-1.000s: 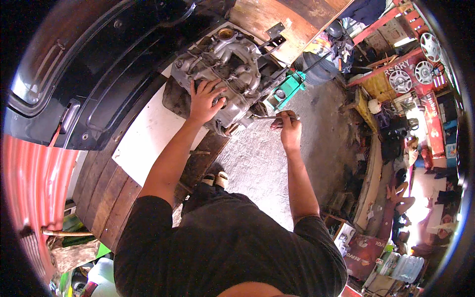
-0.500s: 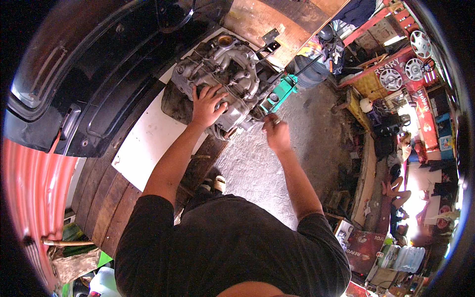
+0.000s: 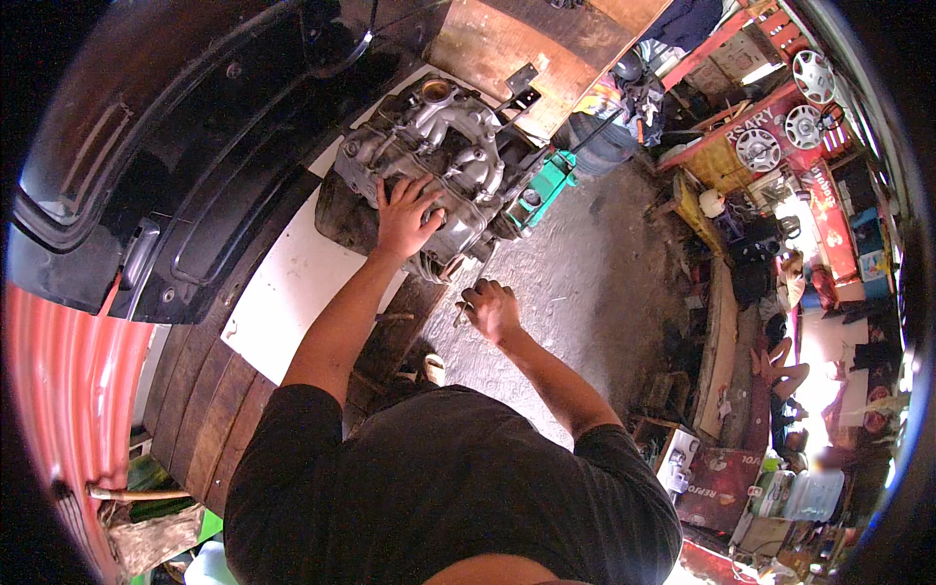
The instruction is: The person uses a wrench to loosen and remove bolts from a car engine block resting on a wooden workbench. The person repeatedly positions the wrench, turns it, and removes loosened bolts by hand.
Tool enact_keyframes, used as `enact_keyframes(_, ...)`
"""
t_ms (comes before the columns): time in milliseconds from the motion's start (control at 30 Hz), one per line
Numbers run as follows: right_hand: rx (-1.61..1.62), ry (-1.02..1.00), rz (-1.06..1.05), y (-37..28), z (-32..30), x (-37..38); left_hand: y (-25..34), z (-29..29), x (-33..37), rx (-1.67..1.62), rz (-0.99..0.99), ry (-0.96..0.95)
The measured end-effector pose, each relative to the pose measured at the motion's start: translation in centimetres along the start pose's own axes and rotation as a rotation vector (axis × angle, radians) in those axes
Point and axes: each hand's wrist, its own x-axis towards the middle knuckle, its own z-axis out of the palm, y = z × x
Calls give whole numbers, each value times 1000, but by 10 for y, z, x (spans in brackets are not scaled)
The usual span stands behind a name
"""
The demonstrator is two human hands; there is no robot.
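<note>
A grey metal engine (image 3: 456,161) with curved intake pipes lies on a white board (image 3: 278,292) over wooden planks. My left hand (image 3: 405,219) rests on the engine's near side, fingers spread, with no object in its grasp. Apart from the engine's near right corner, my right hand (image 3: 492,310) hangs over the concrete floor with its fingers curled. A small, thin metallic bit shows at its fingertips, too small to name. Beside the engine's right side is a teal metal piece (image 3: 546,190).
A black vehicle panel (image 3: 175,146) with a handle fills the left. Wooden planks (image 3: 214,419) run under the board, and a plywood sheet (image 3: 536,39) lies beyond the engine. Wheel covers (image 3: 759,150) hang at the far right. A dark blue drum-like container (image 3: 597,146) stands past the teal piece.
My right hand has drawn back from beside the teal piece, toward me and to the left, now clear of the engine. My left hand stays on the engine.
</note>
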Motion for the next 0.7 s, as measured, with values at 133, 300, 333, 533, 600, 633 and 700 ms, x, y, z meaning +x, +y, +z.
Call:
enact_keyframes(133, -6, 67, 58, -1, 0, -5, -3, 2, -1, -12, -17, -3)
enact_keyframes(300, 121, 131, 111, 20, -6, -16, -4, 6, -2, -21, -6, 38)
enact_keyframes(333, 103, 191, 107, 18, -20, -13, -5, 7, -2, -20, -9, 38)
enact_keyframes(533, 174, 416, 155, 25, -51, -4, 0, 5, -2, -26, -9, 41)
enact_keyframes(600, 105, 427, 162, 26, -49, -8, -1, 8, 0, -4, -1, 17)
enact_keyframes(633, 120, 446, 217, 23, -51, -8, -3, 8, -1, 0, 4, 18)
enact_keyframes(700, 151, 481, 325, 19, -57, -8, -4, 7, -4, 8, 1, 5)
